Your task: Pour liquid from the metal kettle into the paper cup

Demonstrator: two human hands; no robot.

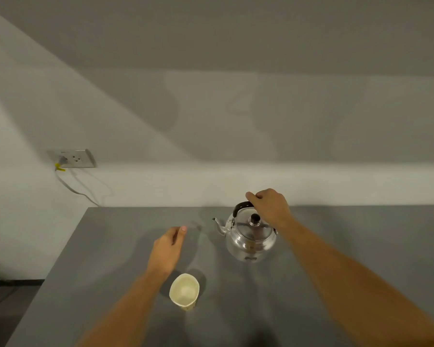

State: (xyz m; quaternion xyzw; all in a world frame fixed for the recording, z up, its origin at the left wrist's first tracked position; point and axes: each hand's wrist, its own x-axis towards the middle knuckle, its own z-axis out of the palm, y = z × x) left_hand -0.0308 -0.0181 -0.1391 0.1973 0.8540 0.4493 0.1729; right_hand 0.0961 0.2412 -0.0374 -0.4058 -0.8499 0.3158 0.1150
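Kettle: 1; cup: 1

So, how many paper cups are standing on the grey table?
1. The paper cup stands near the table's front edge, beside the left hand's wrist. No other cup is visible.

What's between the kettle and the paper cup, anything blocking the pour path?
Nothing visible. The right hand is on the kettle handle; its spout points left. The cup stands nearer the person and left, with bare table between. The left hand hovers beyond the cup, beside that path.
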